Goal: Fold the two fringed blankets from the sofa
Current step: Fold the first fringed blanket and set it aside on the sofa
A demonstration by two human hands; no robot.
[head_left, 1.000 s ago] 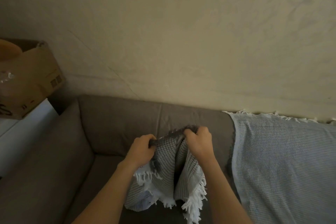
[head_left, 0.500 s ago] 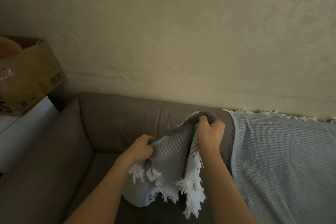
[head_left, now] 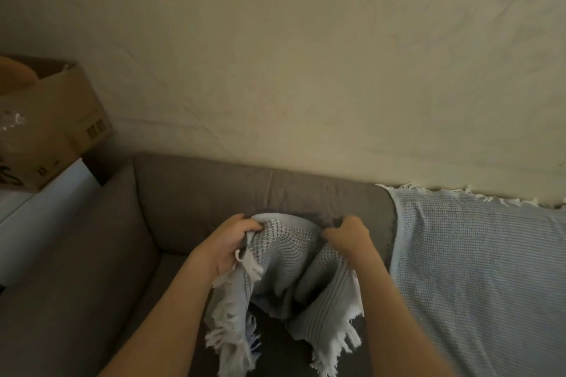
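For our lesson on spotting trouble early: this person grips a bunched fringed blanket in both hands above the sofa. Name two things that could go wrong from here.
1. The grey blanket hangs bunched between the left hand and the right hand with its edges not lined up, so a fold made now would likely come out crooked.
2. Its fringe dangles in loose clumps and could tangle or get trapped inside the fold.

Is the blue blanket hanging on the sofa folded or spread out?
Spread out: the light blue fringed blanket drapes flat over the grey fabric sofa, showing no folds.
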